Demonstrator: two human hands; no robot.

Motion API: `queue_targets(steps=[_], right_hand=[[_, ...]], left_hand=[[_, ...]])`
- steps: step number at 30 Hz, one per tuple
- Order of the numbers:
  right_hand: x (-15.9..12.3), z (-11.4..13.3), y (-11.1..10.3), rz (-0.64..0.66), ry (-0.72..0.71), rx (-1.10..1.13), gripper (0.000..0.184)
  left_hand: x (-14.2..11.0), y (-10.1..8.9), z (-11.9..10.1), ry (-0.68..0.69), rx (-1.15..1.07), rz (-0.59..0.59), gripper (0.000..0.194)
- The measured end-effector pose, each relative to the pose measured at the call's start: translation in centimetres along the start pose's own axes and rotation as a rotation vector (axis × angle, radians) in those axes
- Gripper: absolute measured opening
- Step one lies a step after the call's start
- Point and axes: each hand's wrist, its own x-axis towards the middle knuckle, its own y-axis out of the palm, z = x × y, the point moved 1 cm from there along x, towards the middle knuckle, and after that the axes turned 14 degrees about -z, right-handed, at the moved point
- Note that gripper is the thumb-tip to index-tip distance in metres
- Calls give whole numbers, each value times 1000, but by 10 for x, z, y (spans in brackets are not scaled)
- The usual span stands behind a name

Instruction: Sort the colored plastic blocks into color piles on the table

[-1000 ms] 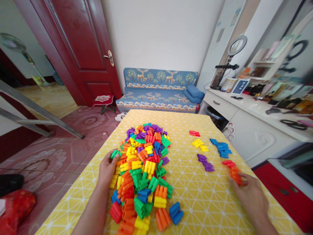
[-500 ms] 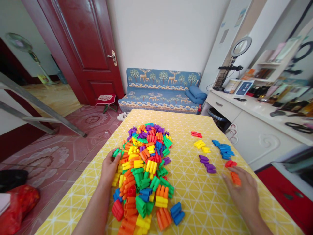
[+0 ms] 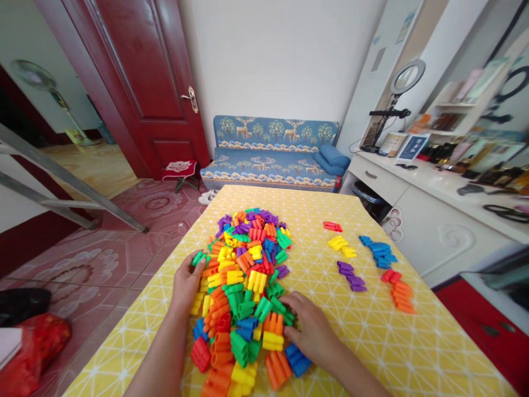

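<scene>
A long heap of plastic bullet-shaped building blocks (image 3: 234, 277) in several colours covers the left half of the table. At its left edge my left hand (image 3: 187, 281) has a green block (image 3: 200, 258) between thumb and fingers. My right hand (image 3: 309, 326) reaches into the heap's right side, thumb and fingers apart around green blocks (image 3: 286, 312), just above a blue block (image 3: 298, 361). Apart on the right lie orange blocks (image 3: 402, 298), red blocks (image 3: 391, 276), purple blocks (image 3: 351, 275), blue blocks (image 3: 377, 252), yellow blocks (image 3: 342, 246) and a red block (image 3: 332, 226).
The table wears a yellow cloth (image 3: 322, 204) with white lines. Beyond it stands a blue sofa (image 3: 273, 160). A white dresser (image 3: 438, 215) flanks the right side. On the left are a metal ladder (image 3: 74, 190) and a small red stool (image 3: 179, 170).
My right hand has moved left from the orange blocks to the heap, leaving the orange blocks beside the red ones. My left hand stays in place with the green block.
</scene>
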Motion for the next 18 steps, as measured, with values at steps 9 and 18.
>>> queue_targets(steps=[9,18], right_hand=[[8,-11,-12,-229,-5,19,39],[-3,-31,-22,-190,-88,-98,23]], left_hand=[[3,0,10,-21,-43,11,59],[3,0,9,-43,-54,12,62]])
